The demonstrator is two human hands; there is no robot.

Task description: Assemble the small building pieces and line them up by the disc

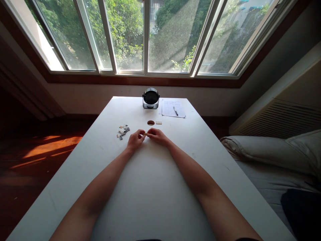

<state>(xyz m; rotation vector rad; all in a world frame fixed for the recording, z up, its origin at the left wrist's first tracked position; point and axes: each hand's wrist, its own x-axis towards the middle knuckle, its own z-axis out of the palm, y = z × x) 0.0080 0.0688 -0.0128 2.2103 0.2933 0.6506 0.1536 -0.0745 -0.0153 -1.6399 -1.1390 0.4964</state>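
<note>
Both hands meet over the middle of the white table. A small tan building-brick piece is pinched between them. My left hand grips its left end with thumb and fingers. On its right end close the fingertips of my right hand. The fingers partly cover the piece, so its exact shape is hidden. To the left of my left hand lies a loose pile of small grey, white and tan bricks. Just beyond my right hand rests a light studded plate.
A round hole opens in the tabletop beside the studded plate. At the far edge stands a round black device on a silver stand. Printed sheets with a pen lie to its right. A cushioned seat flanks the table's right side.
</note>
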